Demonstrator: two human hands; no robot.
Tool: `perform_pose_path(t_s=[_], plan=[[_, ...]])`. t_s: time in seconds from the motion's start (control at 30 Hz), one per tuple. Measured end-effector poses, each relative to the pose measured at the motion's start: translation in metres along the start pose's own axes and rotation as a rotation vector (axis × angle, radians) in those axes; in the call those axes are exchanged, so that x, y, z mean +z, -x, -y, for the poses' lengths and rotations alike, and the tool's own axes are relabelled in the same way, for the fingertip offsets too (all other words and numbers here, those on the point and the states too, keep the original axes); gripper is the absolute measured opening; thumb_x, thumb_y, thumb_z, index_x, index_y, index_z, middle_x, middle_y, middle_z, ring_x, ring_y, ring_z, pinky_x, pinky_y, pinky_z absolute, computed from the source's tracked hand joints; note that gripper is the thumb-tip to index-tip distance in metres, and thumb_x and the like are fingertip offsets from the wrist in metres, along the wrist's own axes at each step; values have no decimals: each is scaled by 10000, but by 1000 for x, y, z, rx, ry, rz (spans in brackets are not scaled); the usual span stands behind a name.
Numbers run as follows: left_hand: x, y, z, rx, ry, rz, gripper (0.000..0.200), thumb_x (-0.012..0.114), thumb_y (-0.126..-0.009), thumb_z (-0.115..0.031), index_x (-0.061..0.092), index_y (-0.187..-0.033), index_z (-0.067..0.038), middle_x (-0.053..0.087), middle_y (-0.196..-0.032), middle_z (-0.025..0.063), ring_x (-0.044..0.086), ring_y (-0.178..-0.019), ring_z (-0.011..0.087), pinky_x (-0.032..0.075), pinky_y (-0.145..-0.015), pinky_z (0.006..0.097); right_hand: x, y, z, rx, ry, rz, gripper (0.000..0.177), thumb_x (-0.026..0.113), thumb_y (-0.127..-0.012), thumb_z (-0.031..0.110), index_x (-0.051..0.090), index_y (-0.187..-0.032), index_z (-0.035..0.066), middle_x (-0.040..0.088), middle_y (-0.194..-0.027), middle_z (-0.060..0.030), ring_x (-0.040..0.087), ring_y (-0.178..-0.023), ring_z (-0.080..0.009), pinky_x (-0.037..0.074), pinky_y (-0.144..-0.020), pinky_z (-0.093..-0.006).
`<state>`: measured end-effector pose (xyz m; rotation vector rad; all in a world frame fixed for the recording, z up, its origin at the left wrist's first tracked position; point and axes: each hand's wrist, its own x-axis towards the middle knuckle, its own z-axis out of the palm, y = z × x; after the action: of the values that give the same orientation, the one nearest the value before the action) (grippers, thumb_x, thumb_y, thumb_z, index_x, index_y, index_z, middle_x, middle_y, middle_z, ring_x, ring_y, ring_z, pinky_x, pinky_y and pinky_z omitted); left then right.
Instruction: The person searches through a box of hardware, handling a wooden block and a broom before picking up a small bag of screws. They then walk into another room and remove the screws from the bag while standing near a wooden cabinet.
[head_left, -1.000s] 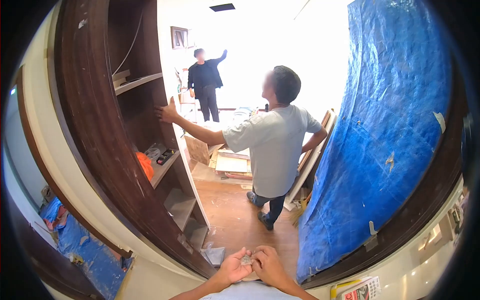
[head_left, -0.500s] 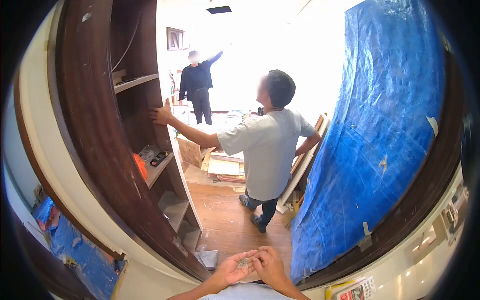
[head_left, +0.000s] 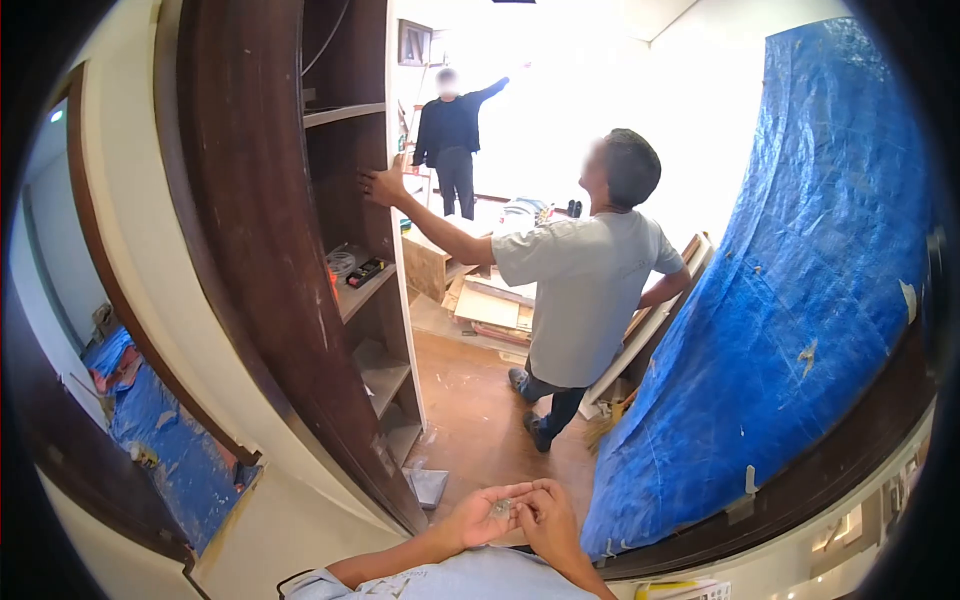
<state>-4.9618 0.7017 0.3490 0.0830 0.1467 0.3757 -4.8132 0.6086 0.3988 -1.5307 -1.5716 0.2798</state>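
Note:
Low in the view, my left hand [head_left: 482,515] is palm up with small clear or metallic pieces [head_left: 501,509] lying in it, too small to name exactly. Right beside it, my right hand [head_left: 547,514] touches the fingers of the left, its own fingers bent together over the edge of the palm. Whatever those fingertips pinch is hidden. Both hands are close in front of my light shirt [head_left: 460,578].
A person in a grey shirt [head_left: 590,290] stands ahead, one hand on the dark shelf unit [head_left: 350,190]. Farther back, a person in black [head_left: 450,130] raises an arm. A blue tarp [head_left: 760,300] hangs at right; boards [head_left: 490,305] lie on the floor.
The camera view has turned left, so the room and both people sit farther right. My hands stay together, with the right fingers still at the left palm.

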Motion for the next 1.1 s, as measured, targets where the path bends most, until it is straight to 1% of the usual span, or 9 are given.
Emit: perform_pose_path(t_s=[0.2,0.27,0.47,0.57,0.7,0.77,0.93,1.0,1.1], plan=[[-7,3,0,42,-19,-34,428,496,-1060,-144,465,-1423,80,569,-1320,169,579,-1215,256,501,-1077,382,-3,-3,3,-46,18,61,103,713,-826,44,725,-926,21,636,-1107,-181,604,-1086,-359,496,-927,-440],[-15,1,-3,-14,106,142,429,486,-1066,-156,464,-1421,84,569,-1322,178,571,-1244,275,485,-1100,403,0,-3,0,-47,-1,44,114,719,-801,57,747,-911,66,641,-1100,-162,590,-1066,-365,483,-917,-465],[12,9,0,57,-60,-101,422,461,-1079,-157,471,-1432,75,575,-1322,155,586,-1194,246,497,-1074,384,-2,-2,9,30,-23,53,110,700,-815,67,749,-914,65,645,-1096,-163,594,-1077,-352,486,-929,-452],[1,9,-2,35,-46,-24,420,461,-1084,-155,472,-1437,72,570,-1344,150,587,-1187,227,501,-1062,372,6,2,0,162,-121,55,99,686,-827,70,736,-910,48,647,-1097,-169,595,-1080,-352,484,-934,-453],[4,13,-2,23,-79,-28,403,465,-1085,-157,492,-1422,62,566,-1356,144,585,-1198,212,509,-1046,363,4,1,3,103,-36,50,88,676,-844,74,711,-903,19,647,-1103,-183,605,-1063,-366,490,-927,-464],[30,18,-1,56,-164,-160,386,479,-1076,-173,527,-1378,63,606,-1281,132,611,-1142,219,504,-1054,378,5,1,5,62,-100,-10,93,664,-862,80,689,-893,-4,640,-1101,-205,613,-1038,-379,497,-907,-468],[18,22,-1,-27,-280,-170,282,538,-1058,-175,620,-1235,28,640,-1190,103,621,-1139,211,527,-1053,385,2,4,14,154,-59,-5,103,676,-864,71,676,-925,-12,631,-1101,-221,617,-1027,-387,502,-887,-453],[15,24,0,37,-459,-223,233,569,-1043,-164,632,-1190,5,648,-1166,92,630,-1110,202,529,-1043,394,7,7,12,73,-15,-18,112,675,-870,72,671,-939,-15,631,-1091,-219,616,-1028,-390,501,-883,-451],[20,29,0,22,-479,-249,168,587,-1032,-165,635,-1112,-25,655,-1107,80,634,-1065,194,529,-1029,403,7,9,15,27,2,-70,110,665,-907,70,650,-983,-7,627,-1100,-209,644,-959,-378,524,-816,-430]])
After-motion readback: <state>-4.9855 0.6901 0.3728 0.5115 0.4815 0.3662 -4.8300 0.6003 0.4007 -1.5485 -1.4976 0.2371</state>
